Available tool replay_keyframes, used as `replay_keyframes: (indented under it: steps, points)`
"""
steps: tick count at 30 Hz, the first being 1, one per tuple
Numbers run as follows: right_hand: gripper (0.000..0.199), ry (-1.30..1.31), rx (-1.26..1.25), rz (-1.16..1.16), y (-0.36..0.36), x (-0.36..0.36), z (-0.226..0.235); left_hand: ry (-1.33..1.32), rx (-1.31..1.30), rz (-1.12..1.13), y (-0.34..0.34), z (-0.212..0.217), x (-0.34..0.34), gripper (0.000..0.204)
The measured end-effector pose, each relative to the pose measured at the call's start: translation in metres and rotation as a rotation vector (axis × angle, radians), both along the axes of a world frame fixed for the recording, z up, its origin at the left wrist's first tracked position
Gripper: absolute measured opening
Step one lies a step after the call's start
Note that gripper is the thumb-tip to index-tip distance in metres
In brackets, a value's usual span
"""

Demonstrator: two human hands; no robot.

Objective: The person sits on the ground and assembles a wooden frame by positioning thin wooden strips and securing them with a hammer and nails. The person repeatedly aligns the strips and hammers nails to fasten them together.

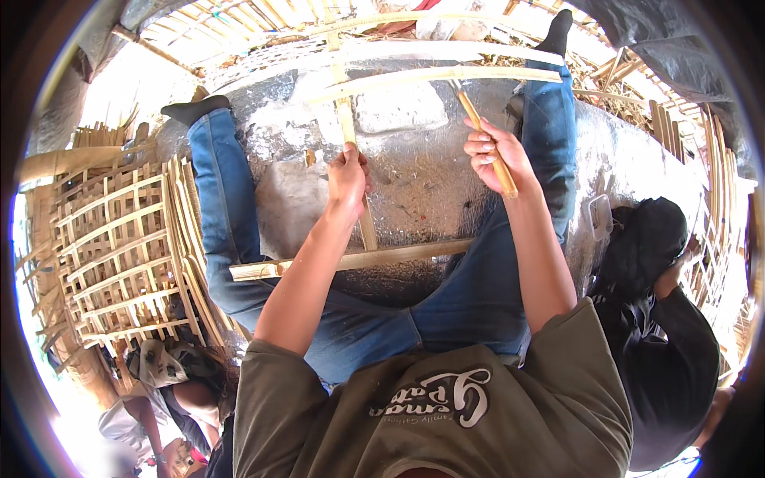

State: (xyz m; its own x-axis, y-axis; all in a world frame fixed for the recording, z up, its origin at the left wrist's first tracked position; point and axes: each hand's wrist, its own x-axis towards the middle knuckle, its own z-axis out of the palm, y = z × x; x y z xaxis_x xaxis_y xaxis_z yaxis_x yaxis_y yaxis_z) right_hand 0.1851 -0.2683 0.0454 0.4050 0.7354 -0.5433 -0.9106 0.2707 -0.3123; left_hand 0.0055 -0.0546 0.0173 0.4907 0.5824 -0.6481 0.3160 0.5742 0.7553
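Observation:
My left hand point(348, 179) is closed round a long upright bamboo strip point(346, 119) in front of me. Several bamboo crosspieces point(434, 77) lie across the far part of that strip. Its near end reaches a thicker bamboo slat point(398, 255), which rests across my lap. In my right hand point(502, 155) is a slim wooden-handled tool point(504, 177), tilted with its thin, metallic-looking tip away from me. That tip is close to the nearest crosspiece; whether they touch I cannot tell.
My outstretched legs point(223, 183) flank a worn grey surface point(422, 183). A woven bamboo lattice point(111, 247) and stacked strips point(191, 239) stand on the left. A person in black point(669, 350) sits close on the right; another person point(151, 414) is at the lower left.

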Motion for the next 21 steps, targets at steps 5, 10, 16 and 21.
replay_keyframes:
  steps: [5,10,16,21]
  points:
    - [0.025,0.021,0.035,0.004,-0.004,0.006,-0.010,-0.043,0.193,-0.046,-0.001,0.013,0.002,0.047]
    - [0.033,-0.087,0.003,0.007,-0.007,-0.001,-0.002,-0.109,0.278,-0.103,0.010,0.035,0.009,0.046]
    - [0.031,-0.190,-0.102,0.000,-0.012,-0.007,-0.009,-0.099,0.110,-0.027,0.009,0.021,0.009,0.046]
    - [0.030,-0.212,-0.151,-0.003,-0.018,-0.009,-0.020,-0.115,0.025,0.059,0.007,0.014,0.018,0.046]
